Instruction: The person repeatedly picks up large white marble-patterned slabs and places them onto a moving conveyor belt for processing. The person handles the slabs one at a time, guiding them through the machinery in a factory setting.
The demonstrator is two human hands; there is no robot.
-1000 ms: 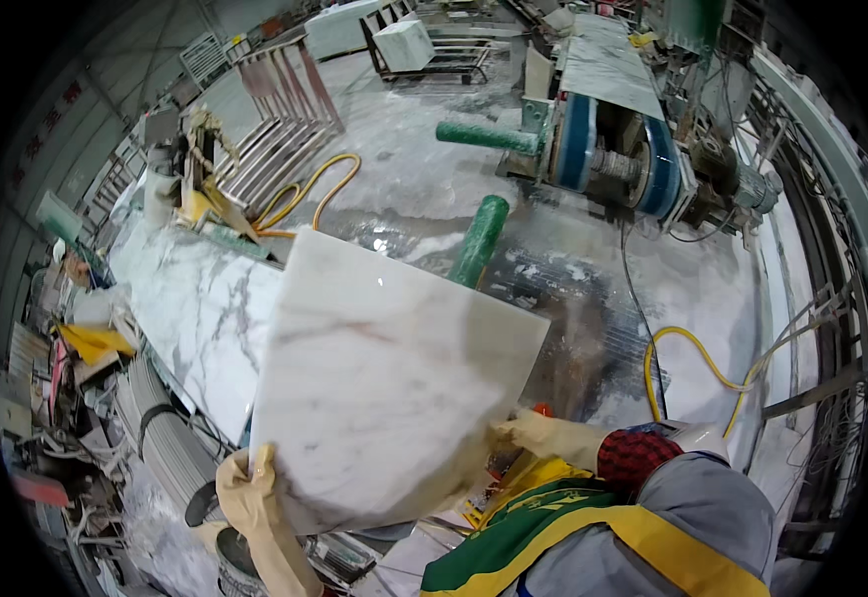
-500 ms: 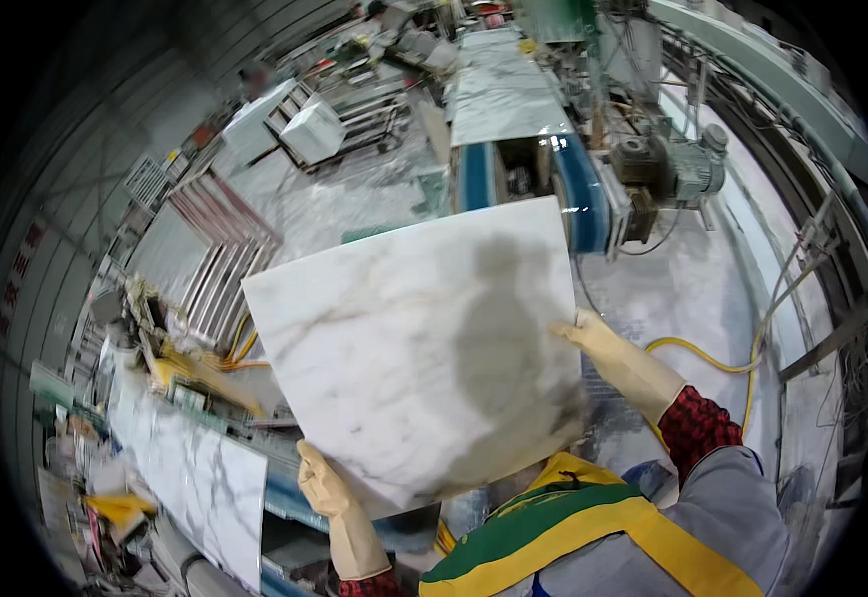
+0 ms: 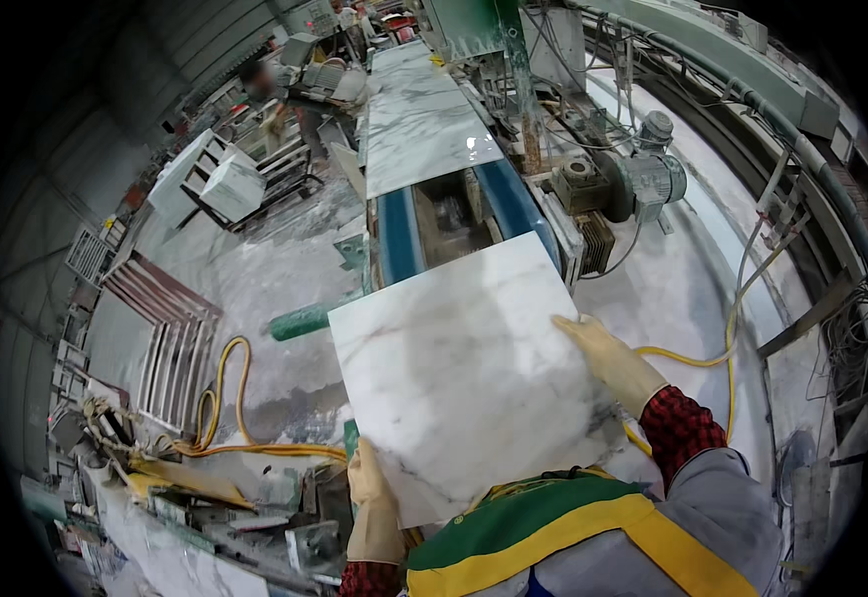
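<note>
I am seeing the left hand [image 3: 372,502], in a pale glove, closed on the near lower corner of a white marble tile [image 3: 469,373], fingers curled up behind the edge. The right hand [image 3: 608,358], gloved the same, is lying spread against the tile's right edge, thumb on the face. The tile is being held in the air in front of the chest, tilted, its far corner hanging over the near end of the blue conveyor [image 3: 454,214].

I am judging the tile as heavy, rigid and brittle; the polished face is likely slippery, and the corners would chip on a knock. Opposite edges, gripped as here, are the sound places to hold it.

Further out, a longer marble slab [image 3: 422,124] is lying on the conveyor. A grey motor [image 3: 643,179] is sitting just right of the line, and a yellow hose [image 3: 217,398] is looping over the wet floor to the left. White boxy blocks [image 3: 210,179] are resting on a rack at upper left. No readable labels or signs are showing.
</note>
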